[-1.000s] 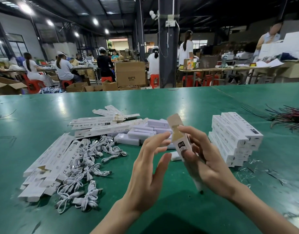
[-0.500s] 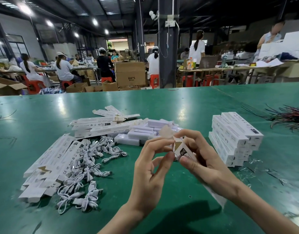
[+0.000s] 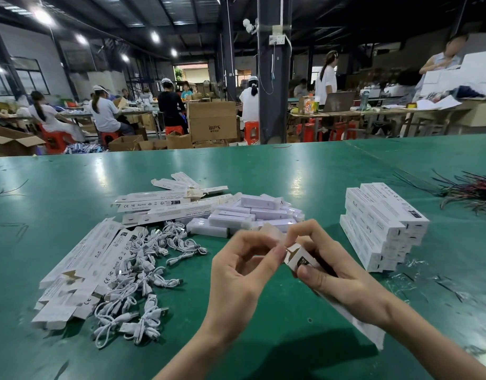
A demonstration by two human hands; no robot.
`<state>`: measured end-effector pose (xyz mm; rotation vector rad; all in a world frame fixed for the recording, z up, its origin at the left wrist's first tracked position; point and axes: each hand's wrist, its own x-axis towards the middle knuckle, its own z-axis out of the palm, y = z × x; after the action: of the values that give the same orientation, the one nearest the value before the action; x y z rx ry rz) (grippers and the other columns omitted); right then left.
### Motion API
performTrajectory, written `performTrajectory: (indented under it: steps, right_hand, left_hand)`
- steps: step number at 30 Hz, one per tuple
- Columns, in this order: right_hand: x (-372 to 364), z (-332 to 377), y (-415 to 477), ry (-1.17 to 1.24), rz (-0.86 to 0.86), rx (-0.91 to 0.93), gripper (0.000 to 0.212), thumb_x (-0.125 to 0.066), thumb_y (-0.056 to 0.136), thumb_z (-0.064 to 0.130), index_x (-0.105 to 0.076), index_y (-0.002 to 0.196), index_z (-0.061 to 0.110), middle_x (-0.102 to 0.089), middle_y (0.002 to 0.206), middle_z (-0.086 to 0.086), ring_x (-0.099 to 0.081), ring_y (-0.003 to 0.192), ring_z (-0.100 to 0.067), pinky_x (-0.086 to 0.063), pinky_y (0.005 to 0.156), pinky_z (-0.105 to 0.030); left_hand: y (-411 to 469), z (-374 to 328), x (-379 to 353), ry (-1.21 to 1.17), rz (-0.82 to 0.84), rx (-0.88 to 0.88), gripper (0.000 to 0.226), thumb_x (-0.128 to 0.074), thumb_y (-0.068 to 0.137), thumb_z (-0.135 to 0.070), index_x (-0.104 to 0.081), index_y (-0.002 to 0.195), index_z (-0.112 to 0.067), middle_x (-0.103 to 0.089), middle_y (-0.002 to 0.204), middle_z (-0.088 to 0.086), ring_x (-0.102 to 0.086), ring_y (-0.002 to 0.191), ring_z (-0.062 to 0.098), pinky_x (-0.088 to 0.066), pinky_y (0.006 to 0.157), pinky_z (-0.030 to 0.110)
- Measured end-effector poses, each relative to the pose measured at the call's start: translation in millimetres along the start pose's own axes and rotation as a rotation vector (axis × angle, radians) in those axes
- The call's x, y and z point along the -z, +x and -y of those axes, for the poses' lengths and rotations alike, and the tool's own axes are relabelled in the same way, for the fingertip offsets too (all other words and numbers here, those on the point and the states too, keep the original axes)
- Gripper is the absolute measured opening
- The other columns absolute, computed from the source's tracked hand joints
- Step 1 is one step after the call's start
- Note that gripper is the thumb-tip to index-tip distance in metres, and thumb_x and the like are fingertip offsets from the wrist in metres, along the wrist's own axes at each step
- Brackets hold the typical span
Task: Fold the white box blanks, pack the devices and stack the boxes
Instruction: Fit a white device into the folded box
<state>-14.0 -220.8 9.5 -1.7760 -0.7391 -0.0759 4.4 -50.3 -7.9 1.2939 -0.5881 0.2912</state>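
My right hand grips a long white box held slanted above the green table; its lower end pokes out below my wrist. My left hand pinches the box's brown-lined end flap between thumb and fingers, bent over the open end. Flat white box blanks lie at the left, more blanks further back. White devices are piled in the middle. A stack of closed boxes stands at the right.
A heap of coiled white cables lies between the blanks and my hands. Dark and red wires spread at the table's right edge. Bits of clear film litter the surface near the stack. People work at tables far behind.
The box has dropped lower and tilted. Its end flap, upright a second ago, is now folded down. My left hand went from spread fingers to pinching that flap.
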Motion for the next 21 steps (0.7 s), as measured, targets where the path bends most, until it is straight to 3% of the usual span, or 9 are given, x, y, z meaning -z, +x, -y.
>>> performTrajectory:
  steps: [3,6,11,13,15,18,21]
  right_hand:
    - [1.0,1.1,1.2,0.004,0.027,-0.010,0.023,-0.054,0.091,0.024,-0.043,0.111,0.023,-0.051,0.078,0.005,-0.038,0.063,-0.004,-0.034,0.059,-0.013]
    - [-0.1,1.2,1.1,-0.008,0.031,-0.010,0.020,-0.053,0.090,0.020,-0.044,0.108,0.025,-0.053,0.080,0.002,-0.038,0.062,-0.003,-0.034,0.059,-0.012]
    - [-1.5,-2.3,0.8,-0.060,0.041,-0.035,0.023,-0.053,0.089,0.018,-0.045,0.108,0.030,-0.052,0.077,0.009,-0.040,0.066,-0.004,-0.035,0.062,-0.015]
    - [-2.4,-2.6,1.5,-0.079,0.044,-0.042,0.024,-0.053,0.088,0.017,-0.046,0.107,0.031,-0.054,0.077,0.010,-0.041,0.067,-0.003,-0.035,0.063,-0.014]
    - [-2.6,-2.2,2.5,-0.099,0.024,-0.049,0.025,-0.053,0.088,0.018,-0.046,0.107,0.031,-0.057,0.080,0.008,-0.043,0.068,-0.003,-0.036,0.063,-0.013]
    - [-1.0,-2.0,4.1,-0.076,-0.037,-0.072,0.032,-0.054,0.087,0.019,-0.041,0.112,0.032,-0.060,0.085,0.005,-0.046,0.070,-0.005,-0.039,0.065,-0.015]
    - [0.6,-2.3,4.9,-0.031,-0.060,-0.106,0.038,-0.055,0.087,0.018,-0.034,0.116,0.031,-0.064,0.091,0.007,-0.051,0.074,-0.005,-0.042,0.069,-0.017]
  left_hand:
    - [2.1,2.6,1.4,-0.098,-0.006,0.079,0.033,-0.072,0.076,-0.007,-0.051,0.100,-0.017,-0.072,0.079,0.007,-0.067,0.072,0.016,-0.053,0.072,0.023]
    - [6.4,0.8,2.8,-0.168,-0.012,0.244,0.043,-0.078,0.070,-0.011,-0.054,0.105,-0.010,-0.069,0.084,0.013,-0.065,0.075,0.022,-0.055,0.072,0.031]
    - [10.1,-0.5,5.0,-0.352,0.125,0.496,0.012,-0.066,0.073,-0.004,-0.067,0.076,-0.016,-0.065,0.080,0.004,-0.061,0.072,0.015,-0.051,0.064,0.025]
    - [9.2,-0.7,3.9,-0.338,0.131,0.482,0.012,-0.069,0.073,-0.003,-0.066,0.074,-0.015,-0.065,0.079,0.004,-0.062,0.073,0.015,-0.052,0.066,0.025]
    - [7.2,0.6,3.9,-0.238,0.051,0.385,0.018,-0.077,0.072,-0.001,-0.066,0.085,-0.007,-0.069,0.082,0.008,-0.064,0.075,0.016,-0.053,0.069,0.024]
    - [4.6,1.6,2.6,-0.080,-0.016,0.204,0.013,-0.072,0.082,-0.007,-0.071,0.094,-0.003,-0.075,0.090,0.009,-0.071,0.082,0.016,-0.054,0.074,0.022]
    - [2.0,-0.2,0.4,-0.079,-0.003,0.161,0.016,-0.070,0.085,-0.018,-0.077,0.096,-0.008,-0.075,0.095,0.010,-0.072,0.090,0.021,-0.055,0.079,0.024]
